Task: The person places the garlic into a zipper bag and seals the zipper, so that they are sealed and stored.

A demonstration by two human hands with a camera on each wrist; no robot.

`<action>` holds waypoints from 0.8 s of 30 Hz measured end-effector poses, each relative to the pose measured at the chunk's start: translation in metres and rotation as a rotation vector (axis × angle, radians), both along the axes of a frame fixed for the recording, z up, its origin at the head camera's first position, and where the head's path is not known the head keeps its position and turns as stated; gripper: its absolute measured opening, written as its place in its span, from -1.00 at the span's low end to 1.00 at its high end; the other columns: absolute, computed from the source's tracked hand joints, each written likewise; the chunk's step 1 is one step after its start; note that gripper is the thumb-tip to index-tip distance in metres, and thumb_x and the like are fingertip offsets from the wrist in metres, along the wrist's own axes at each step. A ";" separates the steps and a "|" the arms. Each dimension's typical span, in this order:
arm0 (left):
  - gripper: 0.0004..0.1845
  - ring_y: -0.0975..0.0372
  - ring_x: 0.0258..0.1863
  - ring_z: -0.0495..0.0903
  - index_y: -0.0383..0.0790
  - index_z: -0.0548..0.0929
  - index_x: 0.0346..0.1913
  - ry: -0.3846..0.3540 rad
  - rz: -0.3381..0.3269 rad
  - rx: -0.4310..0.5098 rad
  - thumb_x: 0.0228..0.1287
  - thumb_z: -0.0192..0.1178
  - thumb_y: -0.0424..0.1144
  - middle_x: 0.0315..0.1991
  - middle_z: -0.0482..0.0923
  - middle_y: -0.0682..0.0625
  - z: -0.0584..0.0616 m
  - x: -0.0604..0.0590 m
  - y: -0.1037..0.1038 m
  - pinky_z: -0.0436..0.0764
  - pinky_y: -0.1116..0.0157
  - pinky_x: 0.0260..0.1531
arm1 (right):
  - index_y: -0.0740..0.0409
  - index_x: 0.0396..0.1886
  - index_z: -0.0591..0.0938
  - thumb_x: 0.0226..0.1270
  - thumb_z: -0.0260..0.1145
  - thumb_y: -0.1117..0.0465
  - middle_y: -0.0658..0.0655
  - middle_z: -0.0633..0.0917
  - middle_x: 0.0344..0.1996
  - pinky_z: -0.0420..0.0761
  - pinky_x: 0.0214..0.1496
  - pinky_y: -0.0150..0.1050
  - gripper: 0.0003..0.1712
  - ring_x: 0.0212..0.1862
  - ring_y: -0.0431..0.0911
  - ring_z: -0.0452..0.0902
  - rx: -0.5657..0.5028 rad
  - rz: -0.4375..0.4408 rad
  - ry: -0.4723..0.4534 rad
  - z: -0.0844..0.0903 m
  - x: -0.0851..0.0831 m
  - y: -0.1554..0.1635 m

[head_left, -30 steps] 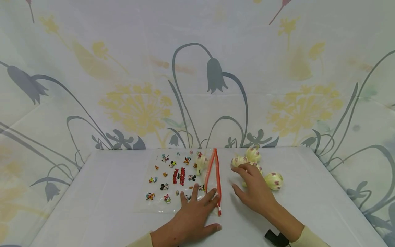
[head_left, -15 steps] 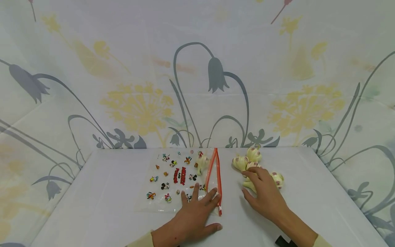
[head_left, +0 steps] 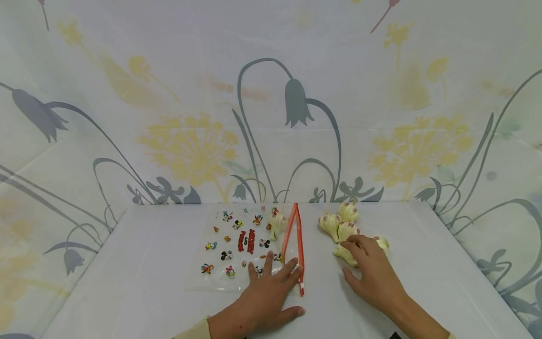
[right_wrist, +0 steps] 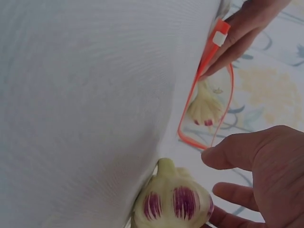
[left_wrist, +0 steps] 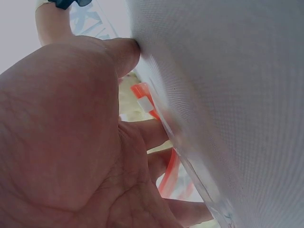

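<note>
A clear zip bag printed with cartoon figures lies flat on the table, its orange zipper mouth open toward the right. One garlic bulb sits inside it near the mouth. My left hand rests flat, fingers spread, on the bag's near right corner. Several loose garlic bulbs lie to the right of the bag. My right hand is over the nearest bulb, fingertips touching it. In the right wrist view this bulb lies just ahead of my loosely curved fingers.
The table wears a white cloth. A flower-printed curtain closes off the back and both sides. Another bulb shows partly behind my right hand.
My right hand has slid right and toward me, from the far bulbs to the nearest one. The left hand and the bag have stayed put.
</note>
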State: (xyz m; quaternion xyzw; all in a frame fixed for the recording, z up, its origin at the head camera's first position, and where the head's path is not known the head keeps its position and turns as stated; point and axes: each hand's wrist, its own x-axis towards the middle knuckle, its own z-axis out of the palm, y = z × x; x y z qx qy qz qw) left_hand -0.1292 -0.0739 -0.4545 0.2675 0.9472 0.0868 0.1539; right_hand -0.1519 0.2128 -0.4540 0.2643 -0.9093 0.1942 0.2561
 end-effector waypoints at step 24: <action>-0.07 -0.31 0.67 -0.12 0.34 0.18 0.69 0.013 -0.003 -0.010 0.33 0.13 0.53 0.72 -0.04 0.28 -0.003 -0.002 0.000 0.12 -0.65 0.26 | 0.21 0.14 0.71 -0.21 0.68 0.57 0.22 0.63 0.10 0.57 0.11 0.15 -0.23 0.13 0.18 0.57 0.016 -0.009 -0.022 -0.004 -0.001 0.004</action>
